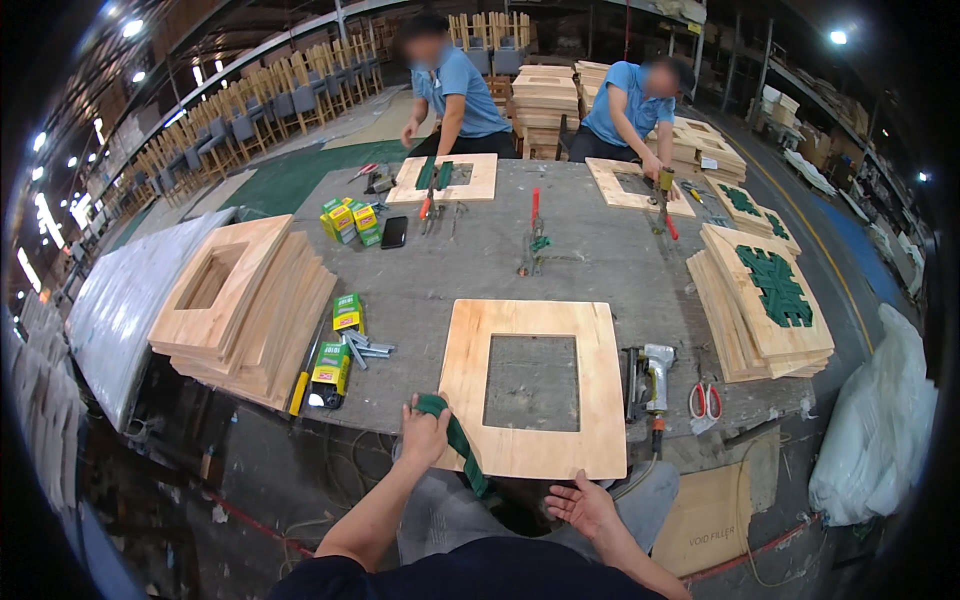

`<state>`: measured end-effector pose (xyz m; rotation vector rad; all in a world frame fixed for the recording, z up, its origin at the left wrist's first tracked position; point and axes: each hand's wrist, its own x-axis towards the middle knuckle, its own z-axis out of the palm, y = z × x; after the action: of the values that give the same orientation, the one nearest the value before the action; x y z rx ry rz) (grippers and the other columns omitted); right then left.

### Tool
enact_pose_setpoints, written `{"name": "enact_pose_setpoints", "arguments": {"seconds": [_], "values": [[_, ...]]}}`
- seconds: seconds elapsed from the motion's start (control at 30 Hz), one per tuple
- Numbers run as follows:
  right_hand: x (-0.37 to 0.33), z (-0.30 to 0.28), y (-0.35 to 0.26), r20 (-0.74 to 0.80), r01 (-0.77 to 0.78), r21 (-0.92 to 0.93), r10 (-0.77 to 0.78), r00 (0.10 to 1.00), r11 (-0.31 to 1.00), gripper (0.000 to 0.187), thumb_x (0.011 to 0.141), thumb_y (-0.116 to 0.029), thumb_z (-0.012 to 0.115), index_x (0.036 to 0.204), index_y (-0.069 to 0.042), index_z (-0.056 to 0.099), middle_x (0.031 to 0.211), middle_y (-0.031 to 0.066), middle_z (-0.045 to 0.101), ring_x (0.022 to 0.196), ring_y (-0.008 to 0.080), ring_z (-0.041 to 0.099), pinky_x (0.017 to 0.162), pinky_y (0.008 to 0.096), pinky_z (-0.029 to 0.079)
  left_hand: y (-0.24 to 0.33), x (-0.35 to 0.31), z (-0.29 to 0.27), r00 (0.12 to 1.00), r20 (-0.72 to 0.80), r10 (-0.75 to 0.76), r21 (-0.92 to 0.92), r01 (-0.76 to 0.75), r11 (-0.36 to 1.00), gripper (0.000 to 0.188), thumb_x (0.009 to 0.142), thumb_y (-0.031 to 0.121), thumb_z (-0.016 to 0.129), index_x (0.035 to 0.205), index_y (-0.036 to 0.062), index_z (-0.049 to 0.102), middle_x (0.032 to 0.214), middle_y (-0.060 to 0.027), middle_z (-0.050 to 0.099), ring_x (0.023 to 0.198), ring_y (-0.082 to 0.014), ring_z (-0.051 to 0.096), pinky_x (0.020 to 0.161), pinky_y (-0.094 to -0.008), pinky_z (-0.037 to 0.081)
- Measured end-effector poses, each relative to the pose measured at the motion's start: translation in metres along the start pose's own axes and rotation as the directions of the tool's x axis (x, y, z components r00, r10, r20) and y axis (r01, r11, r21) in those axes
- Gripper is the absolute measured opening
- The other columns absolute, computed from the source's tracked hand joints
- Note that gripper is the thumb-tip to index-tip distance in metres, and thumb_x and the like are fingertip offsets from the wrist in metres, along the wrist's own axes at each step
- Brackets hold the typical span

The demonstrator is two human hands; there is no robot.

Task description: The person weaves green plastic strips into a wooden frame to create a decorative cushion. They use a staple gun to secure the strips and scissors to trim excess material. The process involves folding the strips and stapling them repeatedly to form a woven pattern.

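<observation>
In front of me a plywood panel (600,390) with a square cutout lies flat, its near edge overhanging the table. Green webbing (462,450) is gripped in my left hand (425,432) at the panel's near left corner. The webbing's loose end hangs down past the near edge, and part of it is hidden by my fingers. My right hand (584,503) is just below the near edge, palm up with its fingers apart and nothing in it. A pneumatic staple gun (657,372) rests right of the panel, beside red-handled scissors (705,402).
Stacked panels stand left (225,280) and right, the right stack topped with green webbing pieces (775,285). Green-yellow boxes (331,365) and staple strips (368,346) lie left. Across the grey table (400,285), two people in blue shirts work on similar panels. A phone (395,232) lies between.
</observation>
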<state>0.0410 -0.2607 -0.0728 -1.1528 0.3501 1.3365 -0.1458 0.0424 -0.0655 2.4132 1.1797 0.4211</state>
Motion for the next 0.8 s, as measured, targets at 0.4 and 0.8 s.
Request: {"name": "enact_pose_setpoints", "arguments": {"seconds": [0.4,0.8], "values": [[0.028,-0.024,-0.021,-0.030,0.150,-0.023,-0.150,0.988,0.988,0.048,0.111,-0.046,0.043,0.118,-0.002,0.060,0.098,0.0150,0.071,0.086,0.0300,0.071,0.077,0.0443,0.059,0.015,-0.003,0.026,0.995,-0.086,0.047,-0.175,-0.062,0.983,0.043,0.106,0.021,0.049,0.144,0.0028,0.056,0.138,-0.0237,0.057,0.138,-0.0444,0.044,0.120,-0.0643,0.021],[0.003,0.047,-0.143,0.339,0.346,-0.847,-0.091,0.936,0.404,0.033,0.107,-0.027,0.059,0.121,0.002,0.067,0.092,0.0058,0.074,0.069,0.0097,0.065,0.066,0.0258,0.055,-0.017,0.111,0.012,0.981,0.116,0.158,-0.185,-0.135,0.973,0.047,0.108,0.027,0.046,0.151,0.0090,0.051,0.160,-0.0176,0.044,0.151,-0.0402,0.032,0.126,-0.0553,0.018]]}}
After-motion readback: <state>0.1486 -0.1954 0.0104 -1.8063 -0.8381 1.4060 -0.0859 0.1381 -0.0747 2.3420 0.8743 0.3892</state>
